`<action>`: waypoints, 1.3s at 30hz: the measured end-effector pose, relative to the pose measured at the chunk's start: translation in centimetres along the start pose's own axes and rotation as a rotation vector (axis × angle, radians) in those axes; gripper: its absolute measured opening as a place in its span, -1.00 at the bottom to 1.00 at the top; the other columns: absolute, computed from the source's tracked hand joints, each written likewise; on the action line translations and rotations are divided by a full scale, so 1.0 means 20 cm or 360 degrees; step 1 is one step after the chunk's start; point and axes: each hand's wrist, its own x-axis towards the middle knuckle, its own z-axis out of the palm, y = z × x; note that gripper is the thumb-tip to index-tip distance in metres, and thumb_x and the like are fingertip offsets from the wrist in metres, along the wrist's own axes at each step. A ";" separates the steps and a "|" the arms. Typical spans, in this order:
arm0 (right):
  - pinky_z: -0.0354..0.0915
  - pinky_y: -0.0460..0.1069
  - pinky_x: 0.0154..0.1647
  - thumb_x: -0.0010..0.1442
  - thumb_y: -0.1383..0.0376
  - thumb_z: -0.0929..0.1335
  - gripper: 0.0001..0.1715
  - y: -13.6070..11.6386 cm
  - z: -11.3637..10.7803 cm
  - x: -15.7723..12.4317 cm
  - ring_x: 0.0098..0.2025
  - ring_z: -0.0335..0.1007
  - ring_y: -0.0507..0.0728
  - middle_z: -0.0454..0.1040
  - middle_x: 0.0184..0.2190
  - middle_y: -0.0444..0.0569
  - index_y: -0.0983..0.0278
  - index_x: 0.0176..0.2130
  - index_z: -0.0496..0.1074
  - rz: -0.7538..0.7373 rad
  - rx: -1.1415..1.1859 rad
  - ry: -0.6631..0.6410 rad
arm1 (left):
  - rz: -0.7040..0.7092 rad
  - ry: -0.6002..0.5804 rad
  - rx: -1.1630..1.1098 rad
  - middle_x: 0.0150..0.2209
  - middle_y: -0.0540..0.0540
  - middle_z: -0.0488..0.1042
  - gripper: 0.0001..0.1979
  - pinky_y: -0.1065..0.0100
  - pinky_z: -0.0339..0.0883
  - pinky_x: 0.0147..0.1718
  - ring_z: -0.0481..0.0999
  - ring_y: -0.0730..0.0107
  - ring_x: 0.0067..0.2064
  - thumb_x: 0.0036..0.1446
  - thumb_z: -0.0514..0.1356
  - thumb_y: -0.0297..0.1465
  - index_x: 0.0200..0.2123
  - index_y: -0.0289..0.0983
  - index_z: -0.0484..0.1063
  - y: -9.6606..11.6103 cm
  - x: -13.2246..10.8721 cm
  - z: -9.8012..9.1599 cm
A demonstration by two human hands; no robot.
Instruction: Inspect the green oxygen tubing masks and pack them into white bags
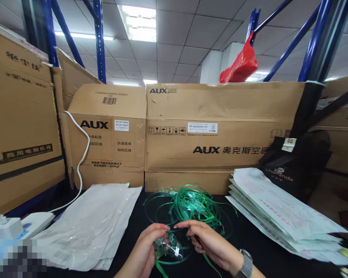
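Both hands are low over the black tabletop (245, 239). The left hand (145, 253) and right hand (213, 243) have their fingers clamped on a clear mask (168, 247), just before the tangled green tubing (191, 204), between white bags (89, 224) and printed pouches (281, 214).

Both hands meet low in the middle of the black table (251, 241). The left hand (146, 249) and the right hand (208, 241) grip a clear mask (168, 247) between them, fingertips almost touching above it. A green tube (159, 266) trails from the mask toward the camera. Just behind lies a tangle of tubing (191, 204). A watch (246, 263) sits on the right wrist. White bags (89, 224) lie to the left, near a power strip (31, 224). Printed pouches (284, 212) are stacked to the right, before a black bag (301, 162). Boxes (220, 131) line the back, and a red bag (240, 63) hangs above them
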 end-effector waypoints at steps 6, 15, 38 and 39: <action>-0.27 -0.13 -0.69 0.00 0.22 0.32 -0.73 -0.01 0.00 0.01 -0.76 -0.19 -0.17 0.12 -0.79 -0.28 0.40 -0.45 0.47 -0.0076 0.0001 -0.0110 | 0.0033 -0.0010 -0.0007 -0.58 0.04 0.39 -0.87 0.44 0.15 -0.48 0.34 0.48 -0.49 -0.20 0.23 -0.39 -0.50 -0.31 0.40 -0.01 0.00 0.01; 0.05 -0.18 -0.65 -0.23 0.29 0.47 -0.75 0.02 0.00 0.02 -0.66 0.23 -0.10 0.46 -0.62 -0.08 0.39 -0.54 0.40 -0.0165 0.0184 0.0004 | 0.0066 0.0207 0.0211 -0.69 0.10 0.34 -0.72 0.51 0.05 -0.62 0.27 0.57 -0.63 -0.35 0.33 -0.29 -0.57 -0.28 0.32 -0.04 0.06 -0.01; 0.20 -0.10 -0.56 -0.21 0.27 0.47 -0.64 0.01 0.06 0.02 -0.63 0.29 -0.04 0.35 -0.62 -0.25 0.27 -0.41 0.27 -0.0649 0.0136 0.0062 | 0.0322 0.0292 0.0313 -0.65 0.02 0.41 -0.71 0.48 0.12 -0.57 0.32 0.51 -0.58 -0.33 0.32 -0.27 -0.50 -0.34 0.44 -0.09 0.10 -0.04; 0.21 -0.10 -0.55 -0.20 0.26 0.47 -0.63 0.01 0.07 0.02 -0.62 0.28 -0.04 0.34 -0.61 -0.25 0.26 -0.40 0.26 -0.0661 0.0141 0.0046 | 0.0353 0.0294 0.0343 -0.65 0.02 0.41 -0.70 0.48 0.11 -0.57 0.32 0.50 -0.58 -0.34 0.33 -0.26 -0.51 -0.33 0.43 -0.10 0.11 -0.05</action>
